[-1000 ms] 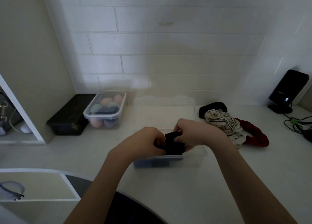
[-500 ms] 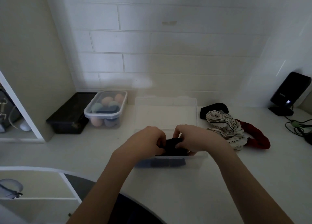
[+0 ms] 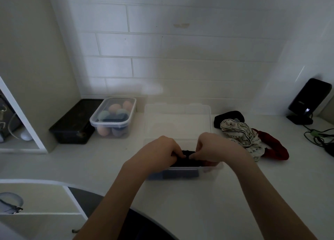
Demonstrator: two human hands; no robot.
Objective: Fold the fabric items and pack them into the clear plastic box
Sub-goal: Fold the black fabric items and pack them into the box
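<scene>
The clear plastic box stands on the white counter in the middle, its open lid lying flat behind it. A folded black fabric item sits low in the box's near end, above a dark blue folded piece seen through the front wall. My left hand and my right hand both pinch the black item's top edge, fingertips nearly touching. To the right lie a striped white fabric, a red fabric and a black fabric, all loose.
A lidded clear tub of coloured rounded things and a black tray stand at the back left. A black device on a stand and tangled cables sit at the far right. White shelving is at the lower left.
Both hands have lowered the black fabric item from above the box rim down into the box's near end, and it now lies flatter.
</scene>
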